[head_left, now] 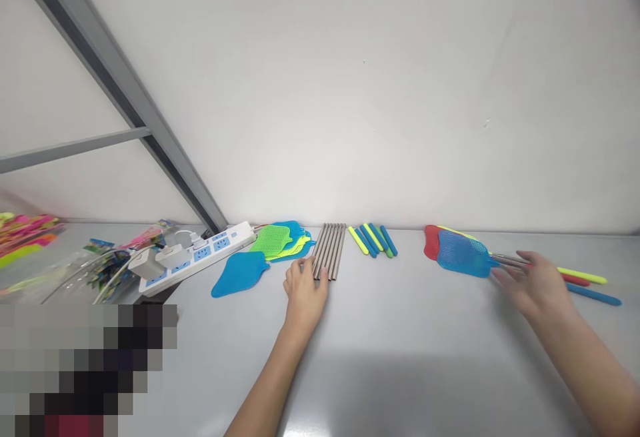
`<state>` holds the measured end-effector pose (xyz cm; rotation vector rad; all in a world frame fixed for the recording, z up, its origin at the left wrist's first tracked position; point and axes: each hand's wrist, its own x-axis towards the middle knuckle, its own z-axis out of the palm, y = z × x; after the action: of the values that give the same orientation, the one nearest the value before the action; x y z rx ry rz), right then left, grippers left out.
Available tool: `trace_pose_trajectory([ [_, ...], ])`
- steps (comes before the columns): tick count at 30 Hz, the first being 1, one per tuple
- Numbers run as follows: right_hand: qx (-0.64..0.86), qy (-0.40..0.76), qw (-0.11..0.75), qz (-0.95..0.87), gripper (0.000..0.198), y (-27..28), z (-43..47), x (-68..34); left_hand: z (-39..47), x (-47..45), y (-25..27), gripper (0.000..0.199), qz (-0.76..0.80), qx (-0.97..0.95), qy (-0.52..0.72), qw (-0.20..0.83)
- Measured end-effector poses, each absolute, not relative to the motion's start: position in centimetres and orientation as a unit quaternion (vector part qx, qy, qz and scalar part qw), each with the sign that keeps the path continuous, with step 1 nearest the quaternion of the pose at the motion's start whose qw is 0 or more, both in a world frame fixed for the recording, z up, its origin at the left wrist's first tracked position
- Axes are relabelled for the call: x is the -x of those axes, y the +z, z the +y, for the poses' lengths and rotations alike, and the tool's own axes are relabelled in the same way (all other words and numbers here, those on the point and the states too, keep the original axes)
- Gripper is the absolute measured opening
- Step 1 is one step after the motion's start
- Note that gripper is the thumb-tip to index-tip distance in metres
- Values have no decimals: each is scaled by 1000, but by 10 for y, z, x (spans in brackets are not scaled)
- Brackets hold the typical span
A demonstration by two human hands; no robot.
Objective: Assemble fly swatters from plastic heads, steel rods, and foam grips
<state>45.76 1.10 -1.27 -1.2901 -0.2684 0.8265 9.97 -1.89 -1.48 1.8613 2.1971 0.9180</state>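
Observation:
My left hand (305, 285) has its thumb and fingers around the near end of a metal tube, at the left of a row of several metal tubes (334, 247). Left of the row lie loose fly swatter heads: a green mesh head (271, 241), yellow and blue ones partly under it, and a separate blue head (239, 274) nearest me. Several short coloured handles (374, 240) lie right of the tubes. My right hand (543, 285), slightly blurred with fingers apart, is over the shafts of stacked fly swatters (463, 254) with red, yellow and blue heads.
A white power strip (200, 256) with plugs and cables lies at the left. Beyond it are clear plastic packages (105, 264) and bright pink and yellow items (30, 240). A white wall (380, 104) borders the grey table (400, 330) at the back; a metal post (150, 130) rises left.

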Motion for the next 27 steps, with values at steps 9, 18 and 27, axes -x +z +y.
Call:
trace_pose_trajectory([
  [9, 538, 559, 579, -249, 17, -11, 0, -344, -12, -90, -20, 31, 726, -612, 305, 69],
  [18, 427, 627, 579, -299, 10, -28, 23, -322, -3, -46, -7, 31, 780, -545, 304, -35],
  [27, 369, 668, 587, -271, 13, -38, 22, -331, 2, -18, -17, 43, 860, -460, 218, -30],
])
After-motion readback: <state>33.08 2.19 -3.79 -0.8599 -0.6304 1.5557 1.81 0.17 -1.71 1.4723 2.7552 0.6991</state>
